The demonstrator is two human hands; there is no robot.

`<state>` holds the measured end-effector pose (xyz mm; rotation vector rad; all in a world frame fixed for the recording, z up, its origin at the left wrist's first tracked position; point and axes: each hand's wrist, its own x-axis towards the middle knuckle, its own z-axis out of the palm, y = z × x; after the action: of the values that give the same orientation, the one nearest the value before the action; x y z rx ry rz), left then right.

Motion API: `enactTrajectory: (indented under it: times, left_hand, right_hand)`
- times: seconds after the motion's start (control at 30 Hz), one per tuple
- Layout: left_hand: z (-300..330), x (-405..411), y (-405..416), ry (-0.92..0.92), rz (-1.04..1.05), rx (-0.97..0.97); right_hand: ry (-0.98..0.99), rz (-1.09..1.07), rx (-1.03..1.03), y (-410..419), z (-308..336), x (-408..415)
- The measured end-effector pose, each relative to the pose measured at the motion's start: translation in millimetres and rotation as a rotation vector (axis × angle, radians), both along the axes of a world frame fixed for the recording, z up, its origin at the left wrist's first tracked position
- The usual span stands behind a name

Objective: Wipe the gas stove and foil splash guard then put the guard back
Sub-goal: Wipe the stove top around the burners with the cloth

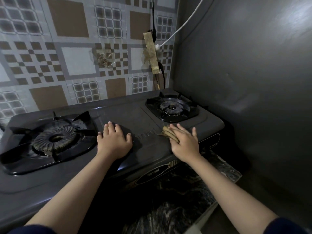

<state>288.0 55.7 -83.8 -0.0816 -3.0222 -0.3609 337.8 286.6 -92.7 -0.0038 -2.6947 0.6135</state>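
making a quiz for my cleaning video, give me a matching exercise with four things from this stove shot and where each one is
Things:
1. left hand
2. cloth
3. white cable
4. big burner

Places:
A. under the right hand
B. left end of the stove
C. flat on the stove's middle panel
D. running up the wall at the top right

Pairs: 1-C, 2-A, 3-D, 4-B

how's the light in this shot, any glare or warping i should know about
Head view: dim overall, the gas stove dark with small glints near its front edge; soft glare on the grey right wall; wide-angle bending curves the patterned wall; both burners read clearly.
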Motion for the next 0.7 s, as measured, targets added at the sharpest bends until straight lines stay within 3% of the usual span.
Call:
enactTrajectory:
  times: [0.2, 0.33, 0.43, 0.7]
  left_hand:
    - [-0.4, -0.4, 0.5, 0.005, 0.000, 0.001]
    - [0.0, -0.2, 0.6, 0.009, 0.001, 0.002]
    - [0.7, 0.6, 0.0, 0.003, -0.009, 0.006]
    - [-2.1, 2.2, 0.7, 0.036, -0.001, -0.025]
  right_hand:
    - [-0.015, 0.238, -0.328, -1.5, 3.4, 12.7]
    - [-0.145, 0.269, -0.438, 7.7, 16.5, 7.1]
    - [-0.254, 0.412, -0.557, 23.9, 22.3, -4.0]
    - [-0.618, 0.586, -0.291, 27.1, 83.0, -57.9]
